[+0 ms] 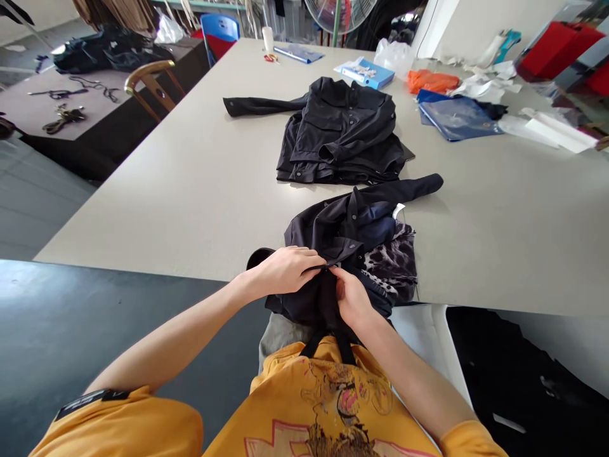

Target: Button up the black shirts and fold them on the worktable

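At 11 o'clock from the hands, a white plastic bag (169, 30) is seen on a side table (28, 114); contents can't be told. At center, by the near table edge, a dark jacket (328, 219) is laid partly over the side; its edge is pinched by the left hand (295, 263), fingers pressed together, and by the right hand (354, 299), between thumb and finger, just beside. Step in hand is judged to be edge handling or fastening; for the next move, a steady grip and aligned layers are probably called for. At 12 o'clock, a black jacket stack (345, 127) is set. Toward 1 o'clock, small white pieces are held atop a blue box (375, 77); inside not shown. At 4 o'clock, black cloth (518, 374) is apparently held in a white bin (428, 330).
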The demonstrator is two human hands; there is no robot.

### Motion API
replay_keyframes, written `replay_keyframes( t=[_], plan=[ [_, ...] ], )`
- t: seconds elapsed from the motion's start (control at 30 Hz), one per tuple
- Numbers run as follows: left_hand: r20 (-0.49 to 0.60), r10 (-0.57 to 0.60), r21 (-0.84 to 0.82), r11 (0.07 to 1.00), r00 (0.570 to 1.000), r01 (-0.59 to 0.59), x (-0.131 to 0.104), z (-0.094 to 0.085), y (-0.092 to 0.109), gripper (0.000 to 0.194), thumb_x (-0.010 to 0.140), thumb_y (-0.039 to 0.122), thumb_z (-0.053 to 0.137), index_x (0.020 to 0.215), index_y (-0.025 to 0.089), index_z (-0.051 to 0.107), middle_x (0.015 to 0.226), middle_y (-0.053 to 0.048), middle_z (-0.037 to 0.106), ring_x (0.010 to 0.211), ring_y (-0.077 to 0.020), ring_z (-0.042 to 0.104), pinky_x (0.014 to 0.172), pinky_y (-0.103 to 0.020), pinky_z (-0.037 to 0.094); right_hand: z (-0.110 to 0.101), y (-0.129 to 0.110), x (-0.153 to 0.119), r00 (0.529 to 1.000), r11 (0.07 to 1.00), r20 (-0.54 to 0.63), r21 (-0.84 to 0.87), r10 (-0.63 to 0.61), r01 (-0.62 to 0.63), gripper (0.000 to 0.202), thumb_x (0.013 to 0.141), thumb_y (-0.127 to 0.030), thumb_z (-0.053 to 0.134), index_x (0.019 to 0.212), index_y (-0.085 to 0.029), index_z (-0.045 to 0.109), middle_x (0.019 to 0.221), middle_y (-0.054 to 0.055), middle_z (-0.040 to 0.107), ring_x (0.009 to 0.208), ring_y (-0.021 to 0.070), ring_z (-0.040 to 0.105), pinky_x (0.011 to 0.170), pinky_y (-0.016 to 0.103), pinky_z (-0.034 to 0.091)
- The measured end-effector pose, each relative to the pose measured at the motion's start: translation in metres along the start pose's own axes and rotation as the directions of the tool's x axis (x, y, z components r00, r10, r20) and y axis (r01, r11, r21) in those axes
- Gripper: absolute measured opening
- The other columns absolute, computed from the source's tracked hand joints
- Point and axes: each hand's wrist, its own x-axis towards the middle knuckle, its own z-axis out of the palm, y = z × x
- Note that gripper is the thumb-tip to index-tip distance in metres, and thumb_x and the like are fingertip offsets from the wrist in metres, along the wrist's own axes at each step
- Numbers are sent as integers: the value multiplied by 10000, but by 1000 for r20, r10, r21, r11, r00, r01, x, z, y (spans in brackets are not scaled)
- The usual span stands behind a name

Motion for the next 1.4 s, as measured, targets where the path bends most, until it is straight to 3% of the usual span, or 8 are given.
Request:
replay_keyframes(
  t=[0.37,0.57,0.77,0.83,0.93,1.17,1.27,1.4],
  plan=[
    [2,25,-16,1000,1000,-25,-5,6,3,261,1018,316,474,1143,196,669,1008,-63,712,931,-196,686,823,-316,516,-2,8,-4,999,999,-4,18,-34,34,75,730,-244,717,749,-208,655,784,53,742,989,268,701,832,372,596],
    [1,5,-23,1000,1000,-5,-5,18,0,334,968,497,567,1058,181,629,950,-60,669,874,-200,659,760,-306,496,0,16,-8,997,995,-29,-76,-74,72,172,689,-314,769,710,-210,633,739,43,713,945,269,681,810,367,566],
    [-21,2,-47,999,1000,-3,-6,32,-6,289,993,461,530,970,180,595,901,-48,639,814,-183,632,708,-287,472,-7,20,-10,987,948,30,-277,-156,158,250,724,-443,721,681,-219,618,699,15,649,826,230,613,756,330,487],
    [-41,3,-65,998,999,-5,-7,35,-8,286,1002,447,511,938,180,592,867,-41,631,784,-176,621,692,-285,467,-10,17,-11,961,828,87,-491,-261,270,310,798,-479,662,637,-226,584,658,2,596,750,207,561,711,314,439],
    [-72,10,-113,993,997,-18,-10,38,-9,297,1010,434,491,898,180,594,828,-36,623,765,-169,608,707,-292,473,-14,12,-13,868,509,282,-719,-409,473,383,909,-463,559,605,-234,524,667,6,552,689,189,510,675,308,383],
    [-96,33,-215,975,995,-53,-14,39,-7,315,1018,424,478,870,176,604,810,-45,617,768,-164,594,739,-290,473,-30,3,-17,620,-115,590,-765,-516,633,286,1010,-324,416,832,-231,620,892,91,613,898,251,557,858,383,422],
    [-121,54,-233,969,991,-81,-15,39,-5,326,1014,428,487,838,176,594,771,-41,598,741,-162,582,723,-290,468,-36,-7,-17,491,-259,687,-687,-535,679,237,972,-311,486,1135,-212,628,1157,134,604,1119,288,530,1022,461,394],
    [-134,61,-231,969,989,-91,-14,41,-2,289,1021,373,472,848,175,592,773,-42,608,731,-158,582,718,-292,469,-37,-22,-10,543,-266,804,-594,-243,759,319,921,-359,615,1210,-223,604,1196,112,620,1163,290,531,1080,486,368]
  ],
)
